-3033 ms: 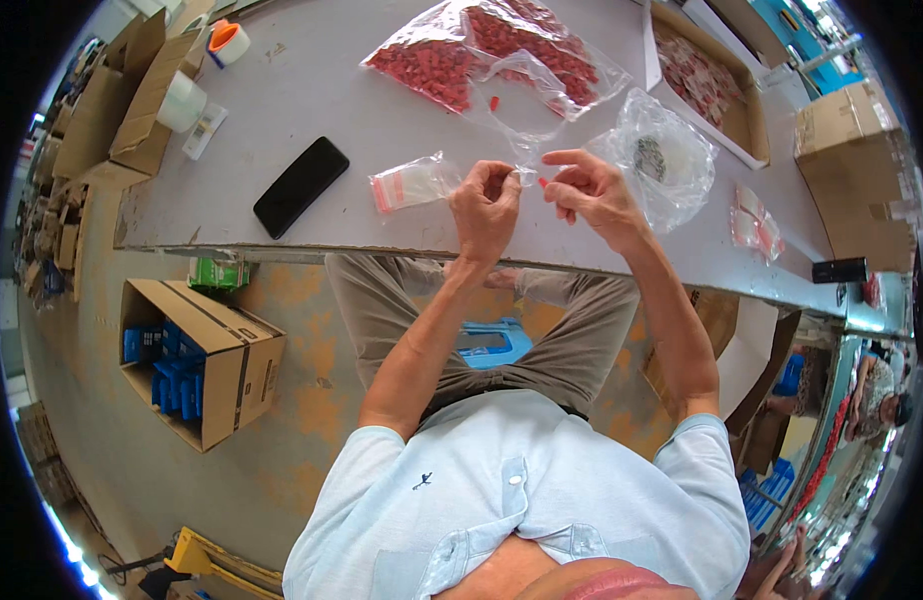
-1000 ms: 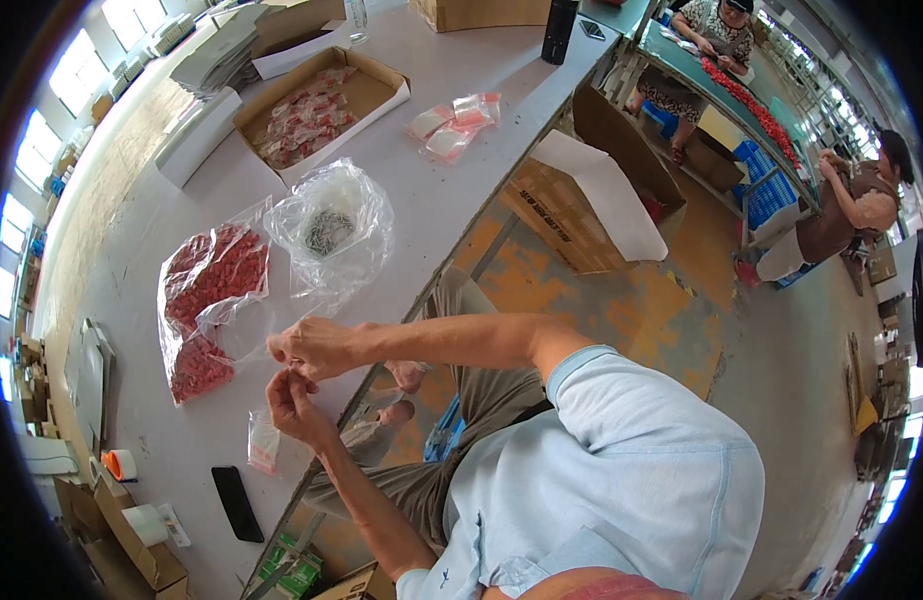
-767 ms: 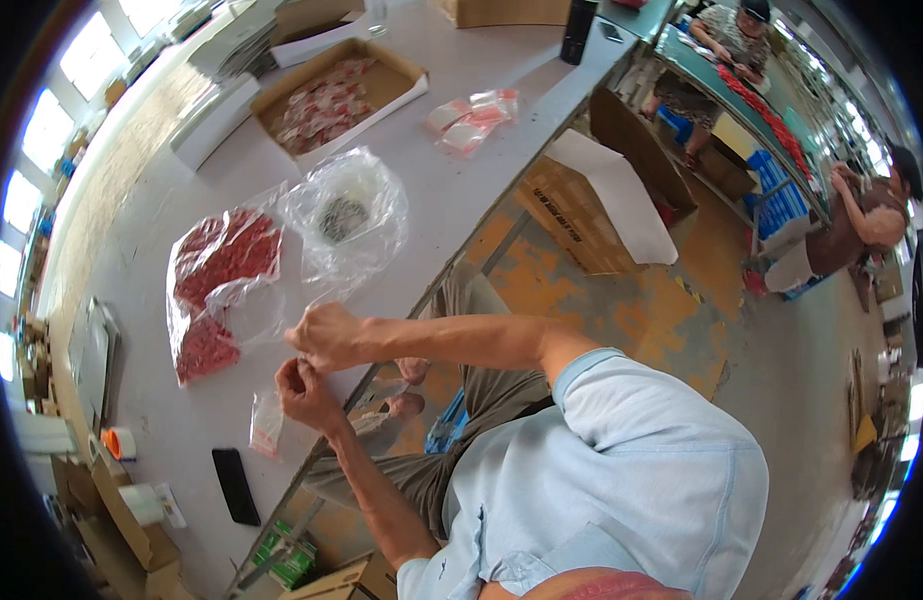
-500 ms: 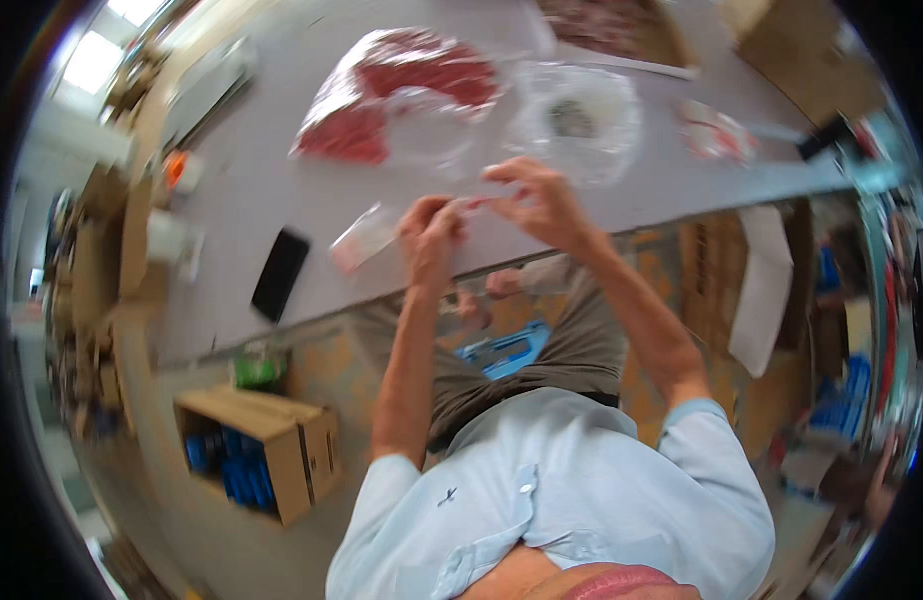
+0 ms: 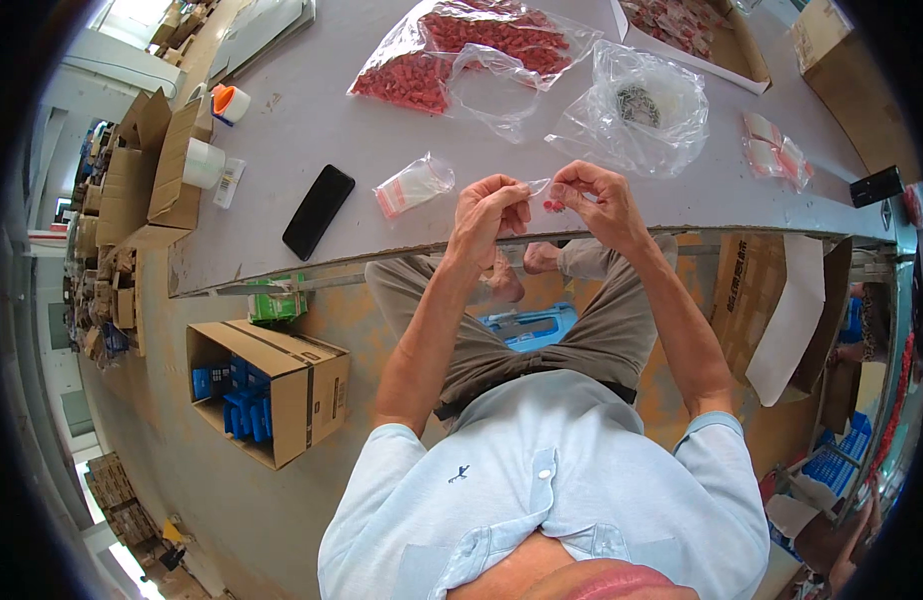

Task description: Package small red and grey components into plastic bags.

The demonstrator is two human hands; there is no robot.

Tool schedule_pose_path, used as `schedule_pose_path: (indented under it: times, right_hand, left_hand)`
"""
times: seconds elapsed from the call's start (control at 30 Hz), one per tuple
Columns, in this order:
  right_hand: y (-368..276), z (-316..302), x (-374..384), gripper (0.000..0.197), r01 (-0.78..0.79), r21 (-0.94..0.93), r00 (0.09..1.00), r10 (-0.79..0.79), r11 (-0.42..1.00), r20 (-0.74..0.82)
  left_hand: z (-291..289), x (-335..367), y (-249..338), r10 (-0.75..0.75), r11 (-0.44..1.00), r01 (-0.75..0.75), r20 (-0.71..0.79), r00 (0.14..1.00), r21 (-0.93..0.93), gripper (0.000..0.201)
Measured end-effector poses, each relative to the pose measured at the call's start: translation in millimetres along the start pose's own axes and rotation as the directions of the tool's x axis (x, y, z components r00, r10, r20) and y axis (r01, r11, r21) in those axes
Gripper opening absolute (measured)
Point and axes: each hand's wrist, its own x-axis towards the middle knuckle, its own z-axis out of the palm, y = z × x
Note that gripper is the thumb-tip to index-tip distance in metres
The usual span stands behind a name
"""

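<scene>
Close together over the table's front edge, my left hand [image 5: 494,215] and my right hand [image 5: 595,200] pinch a small clear plastic bag [image 5: 540,187] between them, one at each side of its top. Inside its lower part, by my right fingers, sit small red pieces [image 5: 554,206]. Left of my left hand lies a stack of flat clear bags with a red stripe [image 5: 412,187]. Beyond my hands are a large clear bag of red pieces [image 5: 407,85] and an opened clear bag with small metal parts [image 5: 639,105].
A black phone [image 5: 319,212] lies on the table [image 5: 272,140] near its front edge. Tape rolls [image 5: 229,104] stand at the left. Filled small packets fill a shallow carton [image 5: 747,65] at the back right. Under the table, a cardboard box [image 5: 317,400] holds blue packages.
My hands have come level with each other, and the small bag now stretches between them, with red pieces in it. The view has shifted, so the table items sit higher in the picture.
</scene>
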Motion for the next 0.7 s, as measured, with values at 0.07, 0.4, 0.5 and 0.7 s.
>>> schedule_pose_path:
  times: [0.07,0.4,0.5,0.7]
  right_hand:
    - [-1,0,-5,0.012,0.030,0.049,0.999,-0.029,0.998,-0.026]
    - [-29,-2,-22,0.012,0.130,-0.087,0.991,-0.131,0.988,-0.006]
    - [-29,1,-22,0.010,0.170,-0.127,0.985,-0.171,0.977,-0.001]
    - [-28,1,-20,0.010,0.160,-0.116,0.986,-0.165,0.980,-0.038]
  left_hand:
    - [11,-7,0,0.155,0.976,-0.135,-0.107,0.982,0.173,0.011]
    - [37,-40,15,0.665,0.191,-0.557,0.311,0.679,0.808,0.019]
    - [35,-40,12,0.594,0.269,-0.448,0.219,0.774,0.853,0.017]
    - [32,-33,5,0.471,0.648,-0.396,0.067,0.880,0.651,0.024]
